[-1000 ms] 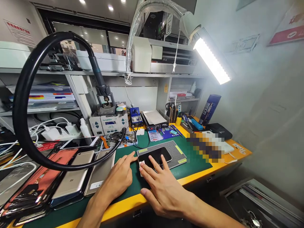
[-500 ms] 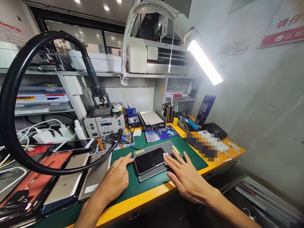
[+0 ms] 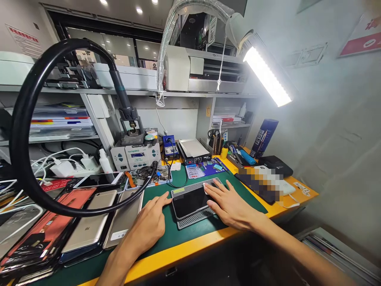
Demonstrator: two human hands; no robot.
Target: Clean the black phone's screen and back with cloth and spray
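Observation:
A dark smartphone (image 3: 189, 204) lies face up on a grey perforated pad (image 3: 195, 218), set on a green mat. My left hand (image 3: 150, 220) rests at the phone's left edge, index finger stretched out against it and the other fingers loosely bent, with nothing visible in them. My right hand (image 3: 230, 204) lies flat over the phone's right end, fingers spread. A small white wipe (image 3: 205, 188) is pressed under its fingertips onto the screen, mostly hidden by them.
Several phones, among them a gold one (image 3: 89, 222), lie left. A black hose (image 3: 19, 131) loops over them from the soldering station (image 3: 137, 157). A parts tray (image 3: 147, 174) stands behind my left hand. A lit lamp (image 3: 266, 75) hangs above right; yellow desk edge (image 3: 184, 247) in front.
My right hand has slid the wipe a little left and away from me over the screen, covering more of the phone. My left hand keeps its place at the edge. The view has shifted slightly left.

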